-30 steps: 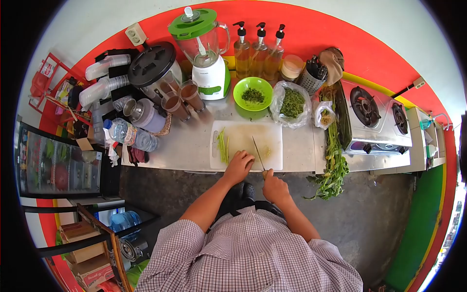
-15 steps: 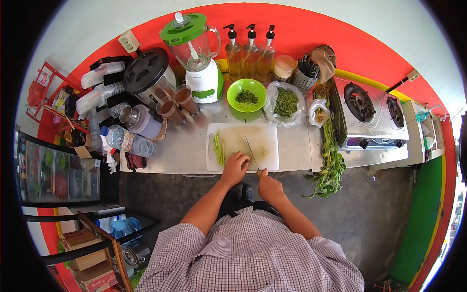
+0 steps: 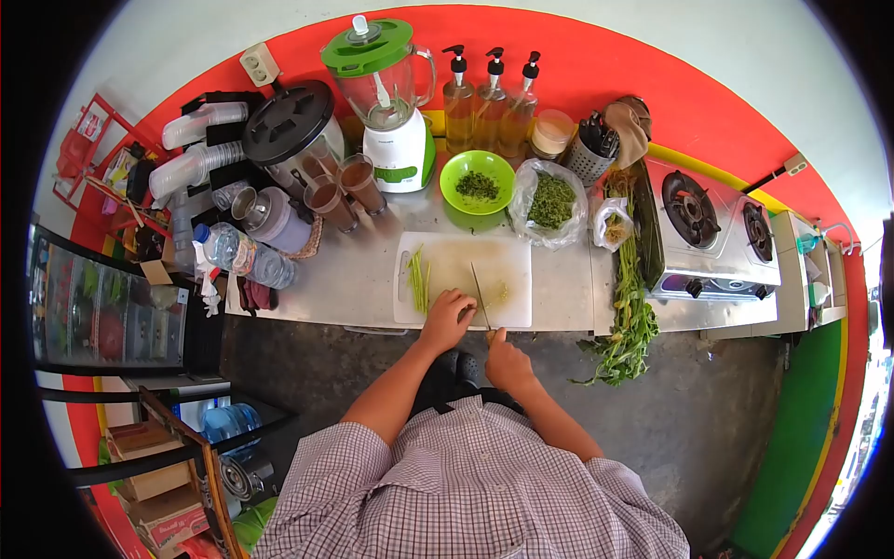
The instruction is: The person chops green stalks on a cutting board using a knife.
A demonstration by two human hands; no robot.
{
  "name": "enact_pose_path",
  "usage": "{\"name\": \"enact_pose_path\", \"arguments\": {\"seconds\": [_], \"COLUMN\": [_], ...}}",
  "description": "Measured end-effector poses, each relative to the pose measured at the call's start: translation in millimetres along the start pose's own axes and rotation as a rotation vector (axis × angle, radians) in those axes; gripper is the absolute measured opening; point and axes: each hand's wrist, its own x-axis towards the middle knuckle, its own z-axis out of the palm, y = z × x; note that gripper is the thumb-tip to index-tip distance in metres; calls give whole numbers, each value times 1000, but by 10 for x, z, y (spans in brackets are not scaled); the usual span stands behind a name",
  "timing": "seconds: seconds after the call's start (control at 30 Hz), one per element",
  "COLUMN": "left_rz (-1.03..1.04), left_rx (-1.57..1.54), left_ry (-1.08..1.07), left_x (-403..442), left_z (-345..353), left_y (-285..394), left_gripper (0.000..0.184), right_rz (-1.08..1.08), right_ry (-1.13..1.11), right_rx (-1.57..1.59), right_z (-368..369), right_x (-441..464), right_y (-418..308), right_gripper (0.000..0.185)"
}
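Note:
My right hand [image 3: 509, 362] is wrapped round the handle of a knife [image 3: 480, 291], whose blade points away from me over the white cutting board [image 3: 466, 245]. Just left of the blade, my left hand [image 3: 449, 318] rests on the board's near part with its fingers curled in. What those fingers pinch, if anything, is hidden. Long thin green stalks [image 3: 418, 282] lie at the board's left side, beyond my left hand. Small pale green chopped bits [image 3: 499, 296] are scattered right of the blade.
Behind the board stand a green bowl [image 3: 456, 200] of chopped greens, a plastic bag of chopped greens [image 3: 551, 200] and a blender [image 3: 396, 154]. Leafy stalks [image 3: 631, 312] hang over the counter edge beside a gas stove [image 3: 712, 265]. Left are brown-filled cups [image 3: 328, 205] and a water bottle [image 3: 250, 256].
The camera view has shifted slightly. Both hands stay at the board, with the knife blade a little more upright beside my left hand. The stalks and chopped bits look unmoved.

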Motion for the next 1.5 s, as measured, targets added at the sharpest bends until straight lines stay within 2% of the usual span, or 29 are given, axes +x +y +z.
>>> {"name": "enact_pose_path", "arguments": {"seconds": [0.07,0.23,0.37,0.43,0.7,0.8,0.87,0.93,0.97,1.07,1.13,1.23,1.33,1.43,1.5], "left_rz": [1,-7,-55,-46,-56,22,-61,-63,-71,-59,-48,-59,-95,-99,-89], "left_rx": [-4,-18,-42,-46,-59,-61,-90,-79,-69,-67,-53,-47,-71,-80,-83], "left_ry": [1,3,-44,-36,-16,55,24,17,19,29,36,34,24,29,32], "left_x": [1,-5,14,2,-23,-31,-46,-46,-52,-54,-57,-36,-44,-44,-31], "left_z": [-2,13,-11,11,-1,3,1,13,28,15,34,26,10,3,2], "left_y": [2,-10,17,-9,-33,-66,-51,-76,-84,-69,-103,-94,-39,-58,-55], "left_gripper": [11,11,11,11,8,10,7,7,7,7,7,7,6,6,6], "right_rz": [-4,5,-1,-24,16,24,31,16,21,7,-1,-5,14,10,24], "right_ry": [24,-6,47,45,21,-2,-4,47,48,10,-57,60,-36,-67,-49], "right_rx": [-22,-9,-35,-31,2,14,31,34,36,51,15,20,-1,30,30], "right_z": [68,-160,94,-129,37,-111,-51,103,130,-94,-190,86,7,-140,-31], "right_x": [31,-18,66,-12,80,-3,10,10,34,-26,-57,-61,11,-2,-15], "right_y": [68,-19,46,13,35,-23,-40,-58,-3,24,17,-29,-13,-10,-46], "right_gripper": [56,60,62,64,68,67,66,44,44,52,68,58,60,66,63]}}
